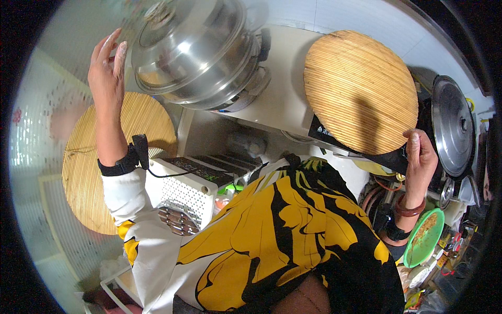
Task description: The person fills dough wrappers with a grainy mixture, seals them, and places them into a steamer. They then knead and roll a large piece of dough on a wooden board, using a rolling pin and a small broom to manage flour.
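My right hand (422,159) grips the near right edge of a round tray of woven reeds (361,90), thumb on top. The tray lies tilted over a black cooktop (323,132) and the counter, its ribbed face bare. My left hand (106,64) is raised with nothing in it, thumb and fingers apart, whitish powder on the fingers. Beside it stands a large stainless steel steamer pot (219,66) with a domed lid (188,43), fogged around the knob. Below my left forearm leans a second round reed tray (90,188).
A steel lid (453,125) stands at the right behind the cooktop. Lower right, a green plastic basin (425,239) holds crumbly brown food. A white perforated plastic rack (180,196) is in front of me. A ribbed translucent panel (43,165) closes the left side.
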Motion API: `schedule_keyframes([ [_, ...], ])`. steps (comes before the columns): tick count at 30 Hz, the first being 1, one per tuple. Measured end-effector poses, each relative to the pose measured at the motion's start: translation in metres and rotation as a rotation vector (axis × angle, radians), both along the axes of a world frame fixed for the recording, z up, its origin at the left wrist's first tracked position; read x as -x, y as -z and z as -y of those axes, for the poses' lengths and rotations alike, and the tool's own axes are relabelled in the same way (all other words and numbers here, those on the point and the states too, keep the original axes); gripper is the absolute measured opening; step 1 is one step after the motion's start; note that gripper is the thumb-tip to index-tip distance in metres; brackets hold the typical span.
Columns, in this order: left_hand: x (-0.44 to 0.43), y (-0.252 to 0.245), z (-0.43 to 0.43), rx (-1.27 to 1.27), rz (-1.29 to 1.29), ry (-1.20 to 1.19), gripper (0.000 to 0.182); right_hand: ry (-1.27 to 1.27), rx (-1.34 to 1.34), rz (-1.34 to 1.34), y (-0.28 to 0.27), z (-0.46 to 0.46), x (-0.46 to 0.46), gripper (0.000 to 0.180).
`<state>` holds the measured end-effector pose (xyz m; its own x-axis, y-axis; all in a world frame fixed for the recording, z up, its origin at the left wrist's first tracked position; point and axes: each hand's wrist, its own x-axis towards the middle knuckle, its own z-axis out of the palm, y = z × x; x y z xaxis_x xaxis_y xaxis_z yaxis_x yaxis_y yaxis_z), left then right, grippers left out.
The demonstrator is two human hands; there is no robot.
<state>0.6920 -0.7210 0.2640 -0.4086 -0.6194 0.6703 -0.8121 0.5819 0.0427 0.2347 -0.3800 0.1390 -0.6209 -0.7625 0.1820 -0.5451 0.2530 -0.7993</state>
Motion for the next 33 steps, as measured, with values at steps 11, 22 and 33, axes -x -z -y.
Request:
schedule_keyframes([
  [11,0.028,0.011,-0.035,0.049,-0.060,0.306,0.034,0.048,0.006,-0.167,0.001,-0.001,-0.033,0.009],
  [22,0.112,0.091,-0.052,-0.086,-0.089,0.846,0.031,0.453,-0.281,-0.221,0.037,-0.119,-0.045,0.020],
  [33,0.242,0.085,-0.266,0.222,0.134,1.169,0.026,0.865,-0.161,-0.111,0.118,-0.370,-0.031,0.024],
])
